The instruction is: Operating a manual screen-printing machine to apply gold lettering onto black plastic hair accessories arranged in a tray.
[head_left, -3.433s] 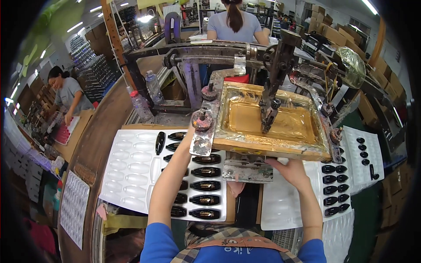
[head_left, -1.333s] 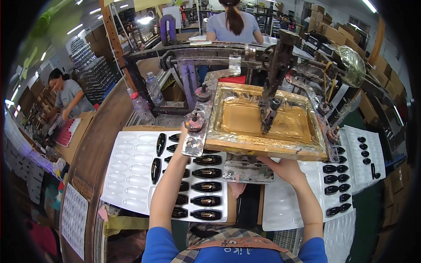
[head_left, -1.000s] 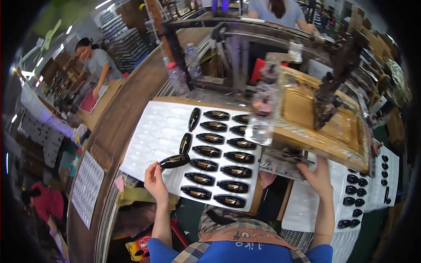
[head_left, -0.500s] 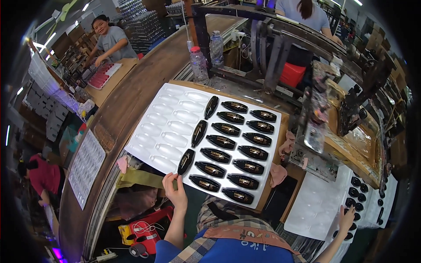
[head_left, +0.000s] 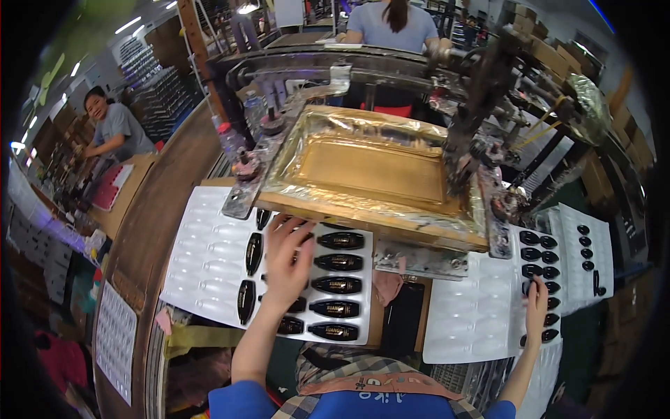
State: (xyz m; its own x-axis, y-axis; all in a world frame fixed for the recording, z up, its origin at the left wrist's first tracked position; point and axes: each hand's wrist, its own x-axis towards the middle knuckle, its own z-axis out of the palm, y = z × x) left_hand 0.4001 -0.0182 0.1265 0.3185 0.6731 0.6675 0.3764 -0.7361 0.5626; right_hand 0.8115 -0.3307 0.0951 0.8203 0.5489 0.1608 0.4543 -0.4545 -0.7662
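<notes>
Factory workshop, paint-stained machine (head_left: 373,171), co-worker (head_left: 118,133) beyond the left edge of the bench (head_left: 152,209), stacked cardboard boxes (head_left: 562,59), ceiling lights (head_left: 128,25)

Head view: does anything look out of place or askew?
Far-right tray: one slim black piece lies near four short ovals, unlike them in shape. On the left tray, three bottle-shaped pieces lie turned against the neighbouring rows, perhaps by design.

Blk bottle-shaped pcs (head_left: 336,285), gold print, flat in column, R of L hand (head_left: 287,262) | more blk pcs (head_left: 246,302), turned crosswise, L of same hand | sm. glossy blk pcs (head_left: 551,287), mostly paired, by R hand (head_left: 536,314), contact unclear | gold-inked screen (head_left: 377,222), wood rim, just beyond L hand
</notes>
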